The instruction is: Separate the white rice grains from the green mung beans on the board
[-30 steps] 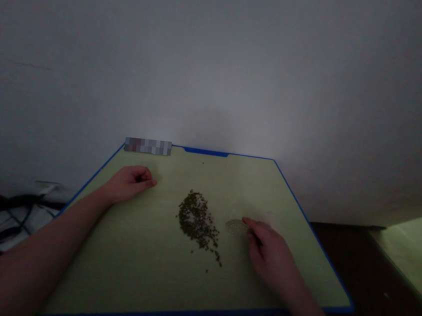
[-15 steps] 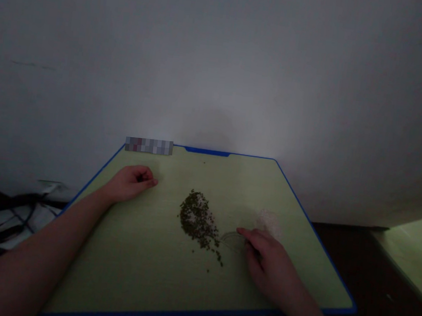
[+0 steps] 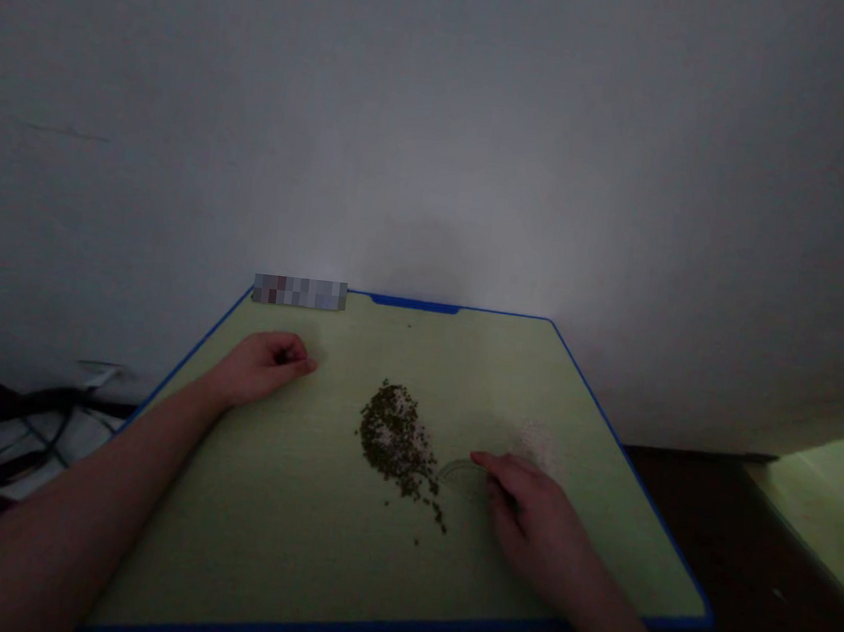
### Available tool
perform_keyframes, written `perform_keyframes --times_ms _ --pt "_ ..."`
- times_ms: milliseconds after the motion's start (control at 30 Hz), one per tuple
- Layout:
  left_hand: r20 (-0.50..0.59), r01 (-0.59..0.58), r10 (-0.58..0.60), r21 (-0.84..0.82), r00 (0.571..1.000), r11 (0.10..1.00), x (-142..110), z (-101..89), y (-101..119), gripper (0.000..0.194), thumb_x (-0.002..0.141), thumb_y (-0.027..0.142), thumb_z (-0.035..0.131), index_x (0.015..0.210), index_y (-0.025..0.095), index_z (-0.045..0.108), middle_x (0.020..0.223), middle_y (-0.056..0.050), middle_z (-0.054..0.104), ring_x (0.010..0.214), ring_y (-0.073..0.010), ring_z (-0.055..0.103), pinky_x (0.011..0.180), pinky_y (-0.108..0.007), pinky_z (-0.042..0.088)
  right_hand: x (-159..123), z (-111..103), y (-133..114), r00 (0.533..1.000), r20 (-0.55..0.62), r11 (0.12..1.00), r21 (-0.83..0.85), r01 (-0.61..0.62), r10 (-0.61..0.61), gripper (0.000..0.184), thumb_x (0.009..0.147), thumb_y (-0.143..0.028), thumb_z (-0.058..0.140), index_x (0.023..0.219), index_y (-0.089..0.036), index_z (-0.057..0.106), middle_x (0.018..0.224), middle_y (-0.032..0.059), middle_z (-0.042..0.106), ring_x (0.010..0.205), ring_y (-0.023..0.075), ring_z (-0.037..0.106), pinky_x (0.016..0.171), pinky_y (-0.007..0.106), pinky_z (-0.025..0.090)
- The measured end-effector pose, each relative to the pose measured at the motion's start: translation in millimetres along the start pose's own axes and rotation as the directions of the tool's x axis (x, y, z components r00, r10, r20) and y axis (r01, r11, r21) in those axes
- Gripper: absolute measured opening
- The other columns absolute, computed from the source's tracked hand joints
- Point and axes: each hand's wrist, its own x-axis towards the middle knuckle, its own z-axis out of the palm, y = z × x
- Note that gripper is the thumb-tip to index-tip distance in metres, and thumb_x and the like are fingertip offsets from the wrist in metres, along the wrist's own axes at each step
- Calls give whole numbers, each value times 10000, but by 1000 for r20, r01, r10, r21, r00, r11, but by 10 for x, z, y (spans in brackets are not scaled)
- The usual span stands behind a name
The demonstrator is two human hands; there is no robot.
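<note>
My right hand (image 3: 533, 514) is closed on a thin, see-through utensil (image 3: 460, 469) with a rounded edge and fine lines, perhaps a small strainer; its grip end is hidden in my fingers. The utensil's rounded edge meets the right side of a mixed pile (image 3: 391, 433) of small green-brown beans and whitish grains. Behind my right fingers lies a faint patch of whitish grains (image 3: 541, 441), like rice. My left hand (image 3: 266, 365) rests on the table to the left of the pile, fingers curled in and thumb against them, with nothing visible in it.
A pale table (image 3: 279, 532) with blue edging stands against the grey wall (image 3: 441, 137). A blurred-out strip (image 3: 300, 292) lies at its far left corner. Black cables (image 3: 19, 415) lie beyond the left edge, and another pale surface (image 3: 826, 489) is at the right.
My right hand has moved slightly left and down, bringing the utensil to the pile's edge and uncovering more of the whitish patch. My left hand stays still.
</note>
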Motion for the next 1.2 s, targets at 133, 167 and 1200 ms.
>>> perform_keyframes --times_ms 133,167,1200 --pt "2 -1 1 -3 1000 1000 5 3 -36 270 734 427 543 650 171 536 575 34 454 547 -102 431 509 -217 344 -66 -15 6 1000 26 1000 4 -3 3 380 819 -99 403 1152 -178 570 1008 83 640 917 189 589 821 344 471" --pt "-1 0 0 1 1000 1000 6 4 -42 272 735 430 543 652 171 536 575 34 455 547 -103 432 510 -217 344 -79 -17 7 1000 30 1000 6 -2 2 380 819 -99 404 1153 -178 568 1005 83 640 916 188 589 820 342 470" --pt "-5 3 -3 8 1000 1000 12 6 -45 283 728 446 547 645 177 522 575 36 447 551 -107 433 514 -219 344 -64 39 -24 984 -112 984 -97 -148 137 361 828 -141 395 1145 -132 568 1043 112 638 931 210 598 852 377 475"
